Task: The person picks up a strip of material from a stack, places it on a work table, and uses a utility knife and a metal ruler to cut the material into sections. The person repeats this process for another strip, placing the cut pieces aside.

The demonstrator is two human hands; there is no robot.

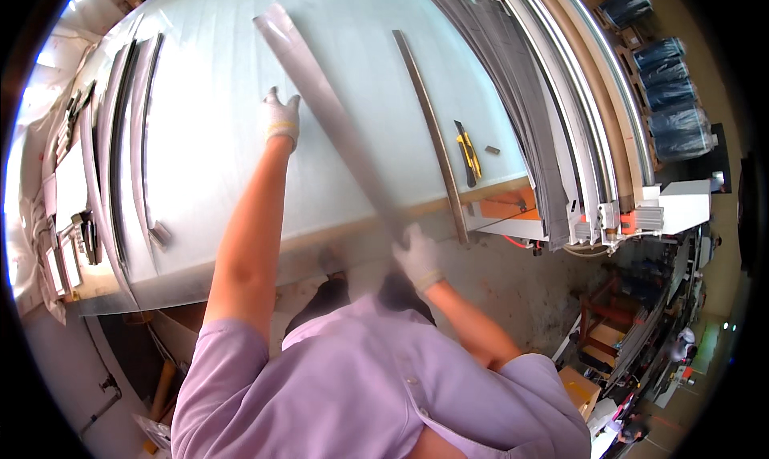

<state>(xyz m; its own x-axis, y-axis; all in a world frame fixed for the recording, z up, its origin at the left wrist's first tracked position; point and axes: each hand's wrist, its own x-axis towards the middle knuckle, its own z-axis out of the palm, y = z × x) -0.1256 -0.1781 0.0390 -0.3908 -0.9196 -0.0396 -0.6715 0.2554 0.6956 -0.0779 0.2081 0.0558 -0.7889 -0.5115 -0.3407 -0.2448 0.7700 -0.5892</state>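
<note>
Right hand [418, 259] holds grey strip [329, 114]; cardboard box [578, 391] contents are unclear.

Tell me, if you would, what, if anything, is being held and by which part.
The right grip holds the long grey strip by its near end; the left grip is open, apparently empty.

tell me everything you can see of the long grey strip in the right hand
The long grey strip is narrow, flat-looking and fairly straight, with a soft sheen; whether it is metal or plastic is unclear. It slants over the pale table, its far end toward the upper left. Its near end, blurred, is held in the gloved right hand by the table's near edge. The left hand is open close to its left side, apparently not gripping it. Whether the strip rests on the table cannot be told.
</note>
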